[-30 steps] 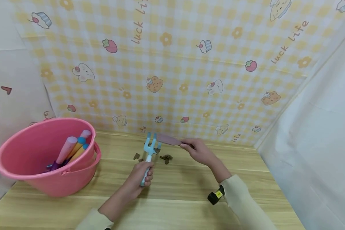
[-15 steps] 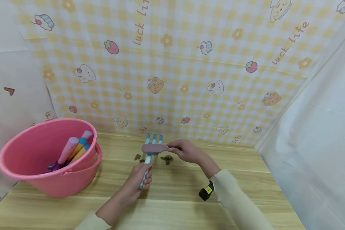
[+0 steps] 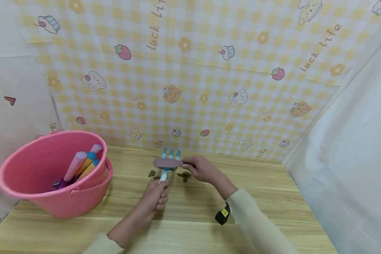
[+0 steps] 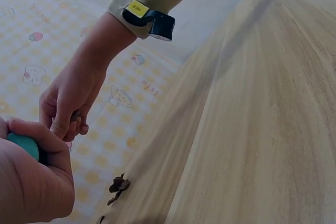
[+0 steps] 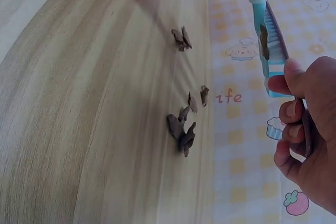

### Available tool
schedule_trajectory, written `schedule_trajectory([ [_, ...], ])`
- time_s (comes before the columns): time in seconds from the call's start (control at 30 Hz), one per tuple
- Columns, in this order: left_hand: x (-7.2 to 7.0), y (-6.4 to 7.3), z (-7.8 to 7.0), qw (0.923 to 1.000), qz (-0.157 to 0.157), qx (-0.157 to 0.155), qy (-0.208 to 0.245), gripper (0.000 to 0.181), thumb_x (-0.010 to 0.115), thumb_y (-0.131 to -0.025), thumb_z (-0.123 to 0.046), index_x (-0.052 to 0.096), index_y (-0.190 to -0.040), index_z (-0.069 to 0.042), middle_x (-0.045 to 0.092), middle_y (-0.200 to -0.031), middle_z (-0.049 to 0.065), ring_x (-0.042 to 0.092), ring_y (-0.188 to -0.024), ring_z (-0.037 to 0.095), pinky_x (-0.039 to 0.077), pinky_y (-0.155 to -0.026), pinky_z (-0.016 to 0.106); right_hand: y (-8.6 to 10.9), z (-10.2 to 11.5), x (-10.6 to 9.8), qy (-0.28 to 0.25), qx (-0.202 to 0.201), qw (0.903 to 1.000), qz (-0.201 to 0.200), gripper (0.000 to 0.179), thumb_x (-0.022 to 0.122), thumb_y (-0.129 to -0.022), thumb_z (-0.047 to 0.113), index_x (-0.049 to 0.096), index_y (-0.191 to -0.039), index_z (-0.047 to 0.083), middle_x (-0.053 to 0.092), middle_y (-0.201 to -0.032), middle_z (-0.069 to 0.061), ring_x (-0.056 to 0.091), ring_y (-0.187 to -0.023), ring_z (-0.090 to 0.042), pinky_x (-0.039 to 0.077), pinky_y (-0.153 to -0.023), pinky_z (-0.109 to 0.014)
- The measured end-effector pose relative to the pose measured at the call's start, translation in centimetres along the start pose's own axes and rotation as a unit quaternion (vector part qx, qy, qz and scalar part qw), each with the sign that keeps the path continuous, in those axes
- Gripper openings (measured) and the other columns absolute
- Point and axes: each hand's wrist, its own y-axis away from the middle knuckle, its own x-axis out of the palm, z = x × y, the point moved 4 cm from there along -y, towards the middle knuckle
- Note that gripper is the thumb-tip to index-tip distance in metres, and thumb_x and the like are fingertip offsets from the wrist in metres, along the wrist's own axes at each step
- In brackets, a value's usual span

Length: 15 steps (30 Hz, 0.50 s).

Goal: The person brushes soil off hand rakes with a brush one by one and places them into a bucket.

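Note:
My left hand [image 3: 155, 198] grips the white-and-blue handle of a garden hand fork [image 3: 171, 153], its tines pointing toward the patterned backdrop. In the left wrist view the handle's teal end [image 4: 24, 144] shows inside the fist. A small brush [image 3: 167, 162] with a flat purple-brown back lies across the fork's head, pinched at its handle by my right hand [image 3: 200, 169]. Pale bristles [image 5: 274, 34] face the fork in the right wrist view, with a brown flake [image 5: 264, 41] between. Below, on the table, lie several dry brown flakes [image 3: 185, 176], leaf-like or bark-like.
At the left stands a pink bucket [image 3: 16, 192] holding several tools with pink, yellow and blue handles [image 3: 74, 165]. The wooden table [image 3: 190, 215] ends at a yellow checked backdrop [image 3: 190, 116]. White sheeting [image 3: 352, 148] hangs at the right.
My right hand has moved left, bringing the brush from beside the tines to across the fork's head, then slightly farther left. The left hand has stayed nearly in place.

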Motion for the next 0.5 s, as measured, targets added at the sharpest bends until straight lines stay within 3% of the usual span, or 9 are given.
schedule_trajectory([
  [0.2,0.09,-0.18,0.04,0.9999,-0.010,0.005,-0.007,0.019,0.040,-0.108,-0.017,0.039,-0.093,-0.007,0.035,-0.065,-0.004,0.029,-0.045,0.001,0.027,-0.037,0.011,-0.25,0.54,0.35,0.042,-0.007,0.9988,-0.023,0.016,0.056,-0.105,0.014,0.071,-0.102,0.008,0.060,-0.077,0.005,0.045,-0.057,-0.007,0.043,-0.058,-0.027],
  [0.3,0.24,-0.22,0.04,0.9999,-0.013,0.002,-0.007,0.019,0.040,-0.108,-0.017,0.038,-0.092,-0.007,0.035,-0.065,-0.004,0.029,-0.045,0.001,0.027,-0.037,0.012,-0.30,0.74,0.60,0.053,-0.016,0.9977,-0.039,0.016,0.057,-0.105,0.013,0.068,-0.094,0.010,0.058,-0.074,0.001,0.045,-0.058,-0.007,0.042,-0.057,-0.027],
  [0.5,0.63,-0.22,0.00,0.9999,-0.015,-0.001,-0.003,0.017,0.039,-0.108,-0.016,0.038,-0.093,-0.007,0.035,-0.065,-0.004,0.029,-0.045,0.001,0.027,-0.036,0.011,-0.13,1.03,0.82,0.061,-0.023,0.9948,-0.078,0.013,0.059,-0.104,0.011,0.067,-0.095,0.007,0.055,-0.072,0.000,0.045,-0.059,-0.009,0.042,-0.057,-0.028],
])
